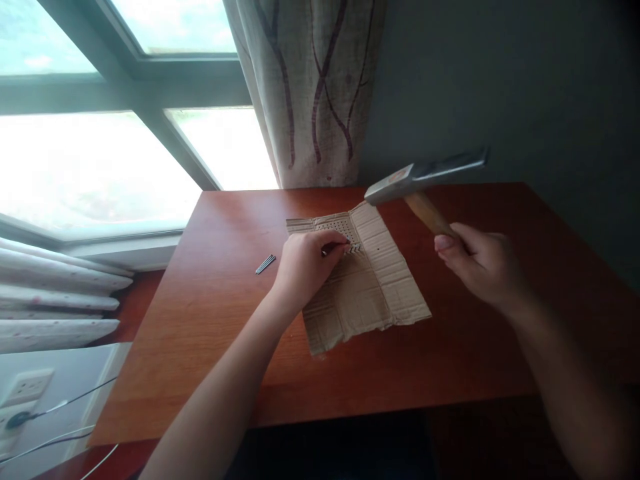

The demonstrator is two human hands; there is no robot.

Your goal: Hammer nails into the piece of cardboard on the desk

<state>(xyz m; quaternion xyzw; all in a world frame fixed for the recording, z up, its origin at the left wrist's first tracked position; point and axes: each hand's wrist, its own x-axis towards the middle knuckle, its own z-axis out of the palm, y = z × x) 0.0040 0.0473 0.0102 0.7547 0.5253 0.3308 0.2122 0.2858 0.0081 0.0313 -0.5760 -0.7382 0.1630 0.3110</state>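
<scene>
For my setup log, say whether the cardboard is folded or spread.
Spread: the cardboard lies opened out on the table, its creases visible.

The right hand point(483, 263) holds a hammer point(425, 209) raised — the left hand point(306, 260) is over creased cardboard point(353, 300) on the table point(210, 333), nails point(265, 264) lying nearby.

One left hand point(306, 265), one right hand point(483, 265), one hammer point(417, 181), one cardboard sheet point(353, 297), one table point(200, 353), two curtains point(315, 80), four window panes point(100, 173) and one plug point(19, 419) show; the loose nails point(265, 264), more than one, lie too close to count.
</scene>
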